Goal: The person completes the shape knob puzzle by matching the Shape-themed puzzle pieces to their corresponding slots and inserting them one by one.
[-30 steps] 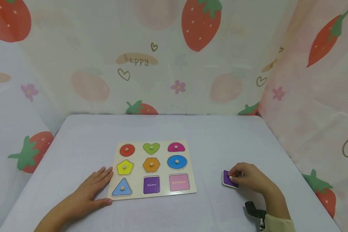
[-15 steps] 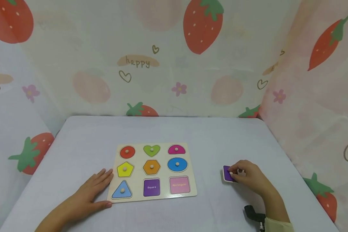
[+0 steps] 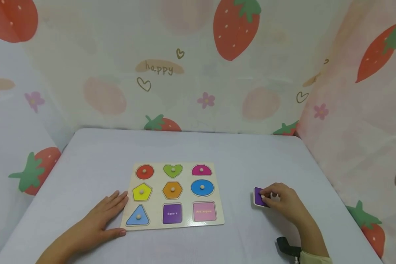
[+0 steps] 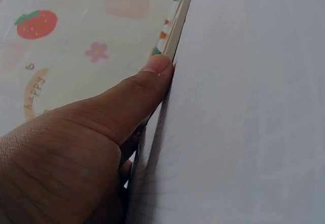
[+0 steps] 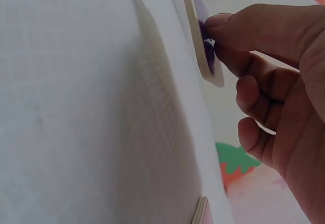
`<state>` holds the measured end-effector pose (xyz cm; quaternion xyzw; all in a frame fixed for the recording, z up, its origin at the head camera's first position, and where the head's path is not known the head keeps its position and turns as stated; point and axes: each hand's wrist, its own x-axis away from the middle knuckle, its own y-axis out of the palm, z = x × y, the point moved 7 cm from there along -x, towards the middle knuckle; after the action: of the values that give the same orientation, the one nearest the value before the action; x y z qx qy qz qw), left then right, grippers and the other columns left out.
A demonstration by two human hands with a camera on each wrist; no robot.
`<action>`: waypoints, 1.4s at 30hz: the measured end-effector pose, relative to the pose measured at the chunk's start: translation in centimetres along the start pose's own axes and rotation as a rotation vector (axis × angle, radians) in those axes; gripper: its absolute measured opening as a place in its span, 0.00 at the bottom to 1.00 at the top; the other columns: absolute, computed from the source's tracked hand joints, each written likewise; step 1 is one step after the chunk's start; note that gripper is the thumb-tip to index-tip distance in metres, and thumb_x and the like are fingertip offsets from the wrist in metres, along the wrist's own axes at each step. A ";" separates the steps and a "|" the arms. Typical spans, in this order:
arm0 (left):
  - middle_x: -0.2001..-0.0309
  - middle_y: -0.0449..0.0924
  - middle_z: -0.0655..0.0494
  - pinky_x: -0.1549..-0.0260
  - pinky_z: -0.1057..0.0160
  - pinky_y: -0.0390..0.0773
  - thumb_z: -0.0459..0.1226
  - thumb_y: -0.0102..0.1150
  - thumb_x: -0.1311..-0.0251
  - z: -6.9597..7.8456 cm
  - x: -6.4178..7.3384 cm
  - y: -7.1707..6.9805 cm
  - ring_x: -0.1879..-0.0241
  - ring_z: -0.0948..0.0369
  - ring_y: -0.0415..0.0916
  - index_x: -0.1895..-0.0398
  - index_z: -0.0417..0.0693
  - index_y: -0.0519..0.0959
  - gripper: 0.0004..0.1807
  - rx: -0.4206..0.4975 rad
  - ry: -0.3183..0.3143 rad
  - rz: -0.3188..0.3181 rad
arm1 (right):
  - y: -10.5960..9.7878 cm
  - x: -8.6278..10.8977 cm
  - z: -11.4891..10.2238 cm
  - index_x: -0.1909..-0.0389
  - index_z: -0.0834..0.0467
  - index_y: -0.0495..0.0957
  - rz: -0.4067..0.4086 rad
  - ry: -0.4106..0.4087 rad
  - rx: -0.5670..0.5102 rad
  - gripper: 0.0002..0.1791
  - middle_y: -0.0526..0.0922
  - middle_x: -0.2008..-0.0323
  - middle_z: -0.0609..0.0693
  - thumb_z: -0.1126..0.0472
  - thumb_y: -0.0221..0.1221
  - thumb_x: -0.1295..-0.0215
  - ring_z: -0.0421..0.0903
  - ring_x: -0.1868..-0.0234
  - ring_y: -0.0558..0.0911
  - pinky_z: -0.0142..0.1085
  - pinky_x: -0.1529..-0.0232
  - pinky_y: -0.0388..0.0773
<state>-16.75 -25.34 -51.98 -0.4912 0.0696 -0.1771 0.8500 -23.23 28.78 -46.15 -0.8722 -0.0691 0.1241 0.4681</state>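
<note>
A wooden peg puzzle board (image 3: 187,176) lies flat on the table in the head view. Round, heart, half-circle, pentagon, hexagon, oval and triangle pieces with small knobs sit in it. Its purple "Square" recess (image 3: 172,213) and pink "Rectangular" recess (image 3: 204,211) show bare printed bottoms. My left hand (image 3: 97,222) lies with spread fingers along the board's left edge; in the left wrist view the thumb (image 4: 137,94) touches that edge. Right of the board, my right hand (image 3: 285,201) pinches the knob of a purple square puzzle piece (image 3: 258,198), held tilted above the cloth.
A white cloth covers the table (image 3: 244,157). At the bottom of the right wrist view, part of another wooden piece with a pink face (image 5: 204,213) shows. A black wrist mount (image 3: 288,246) sits by my right sleeve. Strawberry-print curtains (image 3: 184,91) enclose the back and sides.
My right hand has raised the purple square puzzle piece slightly off the cloth and tilted it. My left hand stays at the board's edge. The head view has shifted a little.
</note>
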 end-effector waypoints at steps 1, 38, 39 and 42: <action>0.18 0.52 0.61 0.38 0.88 0.20 0.72 0.61 0.48 0.0 0.0 -0.1 0.18 0.49 0.42 0.19 0.59 0.58 0.56 -0.003 0.000 -0.001 | 0.0 0.0 0.0 0.62 0.46 0.88 0.005 -0.001 0.000 0.09 0.82 0.66 0.39 0.65 0.71 0.38 0.44 0.60 0.75 0.34 0.61 0.74; 0.18 0.53 0.59 0.37 0.88 0.22 0.70 0.61 0.45 -0.1 0.2 -0.3 0.19 0.47 0.43 0.19 0.56 0.59 0.54 0.000 0.044 0.034 | 1.4 -1.6 -4.6 0.61 0.44 0.88 0.100 -0.136 -0.089 0.10 0.85 0.64 0.36 0.63 0.72 0.39 0.45 0.57 0.78 0.40 0.58 0.76; 0.18 0.53 0.59 0.36 0.88 0.22 0.70 0.61 0.45 0.0 0.2 -0.3 0.19 0.47 0.43 0.19 0.56 0.59 0.54 -0.004 0.053 0.037 | 1.5 -1.8 -5.1 0.61 0.44 0.88 0.101 -0.160 -0.077 0.10 0.85 0.64 0.36 0.63 0.72 0.39 0.45 0.57 0.78 0.41 0.58 0.76; 0.18 0.53 0.59 0.35 0.87 0.23 0.70 0.61 0.45 0.1 0.2 -0.2 0.19 0.48 0.44 0.19 0.55 0.59 0.54 -0.011 0.071 0.033 | 1.9 -2.1 -6.5 0.61 0.44 0.88 0.093 -0.199 -0.042 0.10 0.85 0.63 0.35 0.63 0.72 0.40 0.45 0.57 0.78 0.42 0.59 0.76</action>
<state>-16.59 -25.46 -51.74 -0.4882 0.1088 -0.1800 0.8470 -23.41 22.08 -43.97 -0.8674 -0.0774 0.2300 0.4345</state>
